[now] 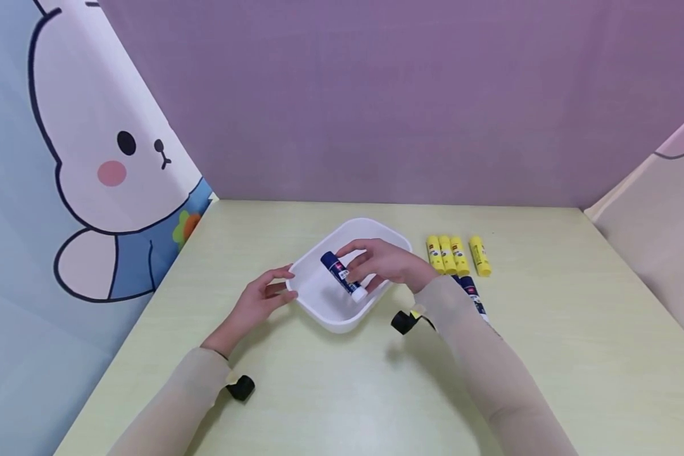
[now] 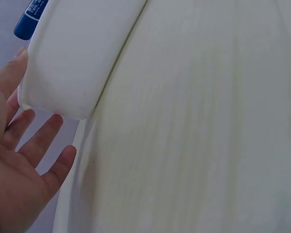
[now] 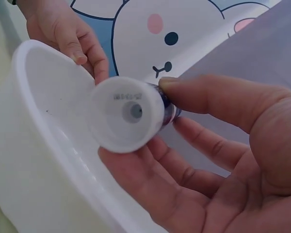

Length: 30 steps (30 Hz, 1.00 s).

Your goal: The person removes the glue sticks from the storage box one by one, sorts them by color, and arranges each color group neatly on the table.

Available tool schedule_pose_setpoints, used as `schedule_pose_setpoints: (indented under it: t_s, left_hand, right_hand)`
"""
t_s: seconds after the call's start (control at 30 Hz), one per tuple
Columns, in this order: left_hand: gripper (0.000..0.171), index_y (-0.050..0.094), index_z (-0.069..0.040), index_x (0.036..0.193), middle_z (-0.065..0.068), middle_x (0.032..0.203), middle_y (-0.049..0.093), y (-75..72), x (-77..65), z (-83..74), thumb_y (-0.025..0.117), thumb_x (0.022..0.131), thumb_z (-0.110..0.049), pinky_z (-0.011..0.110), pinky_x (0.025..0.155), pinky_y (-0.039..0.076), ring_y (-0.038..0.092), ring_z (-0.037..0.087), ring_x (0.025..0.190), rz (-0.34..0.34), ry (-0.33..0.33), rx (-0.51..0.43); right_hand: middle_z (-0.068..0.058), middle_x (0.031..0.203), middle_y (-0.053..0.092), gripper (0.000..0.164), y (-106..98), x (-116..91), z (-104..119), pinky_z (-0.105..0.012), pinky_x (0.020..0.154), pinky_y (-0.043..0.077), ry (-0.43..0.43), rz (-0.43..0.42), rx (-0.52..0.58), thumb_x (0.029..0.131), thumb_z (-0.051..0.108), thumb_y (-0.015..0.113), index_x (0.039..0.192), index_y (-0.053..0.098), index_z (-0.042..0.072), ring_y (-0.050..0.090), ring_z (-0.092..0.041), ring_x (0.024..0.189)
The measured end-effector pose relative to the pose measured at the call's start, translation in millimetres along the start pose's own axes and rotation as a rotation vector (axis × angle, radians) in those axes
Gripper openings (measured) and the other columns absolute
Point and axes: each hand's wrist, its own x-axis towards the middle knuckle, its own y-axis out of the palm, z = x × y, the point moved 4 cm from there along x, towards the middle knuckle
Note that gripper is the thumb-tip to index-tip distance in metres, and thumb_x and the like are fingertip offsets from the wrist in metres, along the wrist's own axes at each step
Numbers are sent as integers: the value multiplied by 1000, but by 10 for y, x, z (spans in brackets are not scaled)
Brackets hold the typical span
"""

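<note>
A white plastic basin [image 1: 313, 297] sits on the table in the head view. At its left end my left hand [image 1: 259, 297] holds the rim between thumb and fingers; in the left wrist view the fingertips [image 2: 26, 115] touch its end wall. My right hand [image 1: 384, 261] grips a dark blue glue stick [image 1: 336, 269] with a white end, tilted over the basin's inside. In the right wrist view, the round white end of the glue stick [image 3: 128, 114] faces the camera, with thumb and fingers around the barrel.
Three yellow glue sticks [image 1: 446, 254] lie side by side right of the basin, with another yellow one [image 1: 480, 256] slightly apart. Below them lie blue glue sticks [image 1: 472, 291], partly hidden by my right sleeve. A purple cloth [image 1: 376, 101] stands behind the table.
</note>
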Motion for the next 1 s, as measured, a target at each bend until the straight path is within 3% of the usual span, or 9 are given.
schedule_pose_setpoints:
  t_s: [0.33,0.63,1.0]
  left_hand:
    - [35,56,3,126,18,155,39,2,-5,20,68,93,-1,31,89,56,57,44,121,2,19,-34]
    - [36,57,3,126,18,154,39,-11,0,17,69,93,-2,29,89,56,57,44,121,-1,26,-30]
    - [36,57,2,127,17,155,38,-10,-1,23,69,93,-3,29,90,56,55,43,123,1,13,-29]
  right_hand:
    - [-14,105,65,53,-97,-81,-66,-41,68,62,-85,-209,56,85,-2,74,135,56,7,67,-22,86]
    - [-16,114,63,55,-159,-198,-72,-38,72,62,-148,-427,68,88,3,74,139,55,12,66,-26,93]
    - [-16,119,63,56,-280,-431,-179,-34,73,62,-202,-592,71,88,6,75,140,55,14,63,-28,101]
